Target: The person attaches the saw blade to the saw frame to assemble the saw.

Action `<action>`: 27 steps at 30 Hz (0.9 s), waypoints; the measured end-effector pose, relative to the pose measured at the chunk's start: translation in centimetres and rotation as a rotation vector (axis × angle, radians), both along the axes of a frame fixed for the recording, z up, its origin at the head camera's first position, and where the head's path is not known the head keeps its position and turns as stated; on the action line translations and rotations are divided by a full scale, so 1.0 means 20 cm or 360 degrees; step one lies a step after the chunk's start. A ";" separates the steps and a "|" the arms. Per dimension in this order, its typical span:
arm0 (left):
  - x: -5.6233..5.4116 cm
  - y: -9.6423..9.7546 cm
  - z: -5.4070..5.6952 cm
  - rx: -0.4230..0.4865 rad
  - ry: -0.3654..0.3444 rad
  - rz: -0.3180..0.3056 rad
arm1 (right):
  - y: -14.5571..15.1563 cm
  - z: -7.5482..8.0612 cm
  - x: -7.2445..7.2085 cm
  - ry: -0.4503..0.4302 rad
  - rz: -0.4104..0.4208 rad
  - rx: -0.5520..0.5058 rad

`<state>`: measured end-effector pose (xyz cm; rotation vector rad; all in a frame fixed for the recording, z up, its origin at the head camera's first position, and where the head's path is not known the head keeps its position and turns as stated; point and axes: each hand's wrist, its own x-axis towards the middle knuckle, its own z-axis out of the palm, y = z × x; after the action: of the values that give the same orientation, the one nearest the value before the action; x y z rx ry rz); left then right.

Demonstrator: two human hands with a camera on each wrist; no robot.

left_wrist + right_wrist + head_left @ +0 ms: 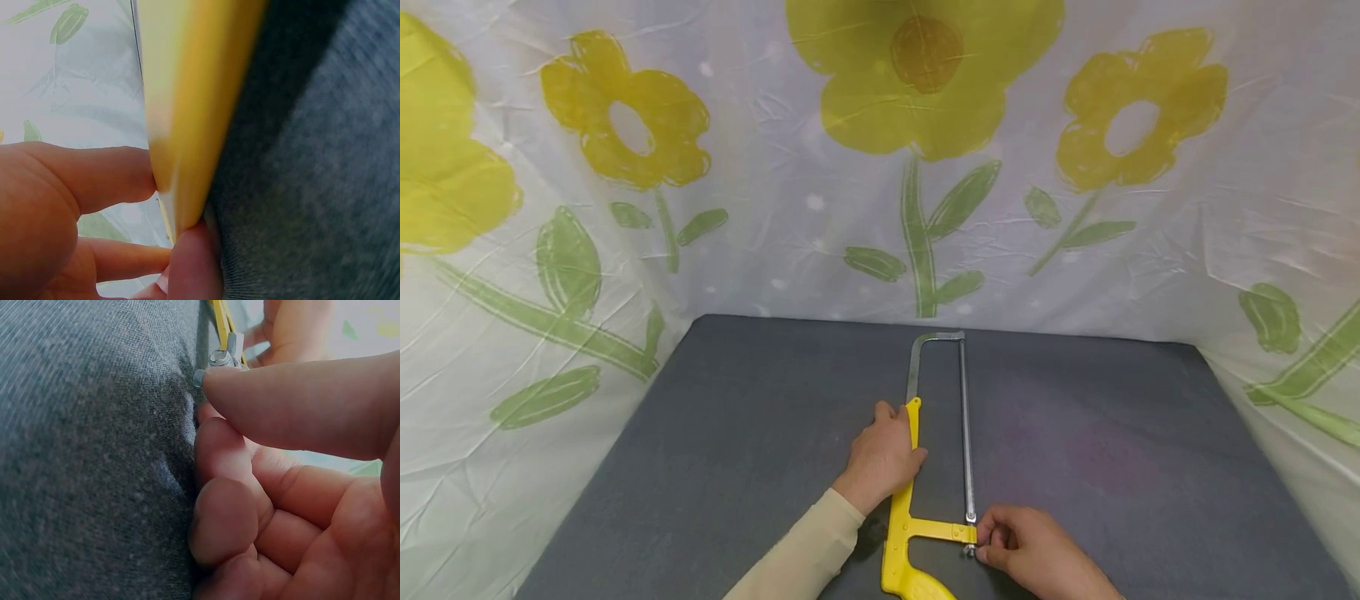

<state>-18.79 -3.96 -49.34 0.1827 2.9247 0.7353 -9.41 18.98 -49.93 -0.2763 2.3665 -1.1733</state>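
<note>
A hacksaw with a yellow frame (pixel 898 521) lies on the dark table, its silver bow (pixel 915 367) toward the back and its yellow handle (pixel 921 583) at the near edge of the view. My left hand (pixel 882 460) grips the yellow frame, thumb on one side and fingers on the other, as the left wrist view shows up close on the frame (pixel 190 106). At the near end of the straight blade (pixel 967 433) sits a small metal wing nut (pixel 220 358). My right hand (pixel 1037 546) pinches it with the thumb; the index finger is partly hidden behind.
The dark grey cloth-covered tabletop (pixel 760 433) spreads around the saw. A white curtain (pixel 760 208) with yellow flowers hangs behind the table and along both sides.
</note>
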 end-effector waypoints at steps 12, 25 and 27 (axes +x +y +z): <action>0.01 -0.01 0.00 0.0017 -0.0017 -0.0008 | -0.02 -0.01 0.01 0.0025 -0.0034 0.0038; 0.01 0.00 0.00 0.0005 0.0002 -0.0009 | -0.02 0.00 0.01 0.0031 -0.0051 0.0053; 0.01 0.00 0.01 0.0002 0.0001 -0.0008 | -0.02 0.00 0.01 0.0028 -0.0055 0.0051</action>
<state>-18.63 -4.04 -49.23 0.1909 2.9236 0.7361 -9.24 18.67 -49.86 -0.2371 2.4120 -1.1523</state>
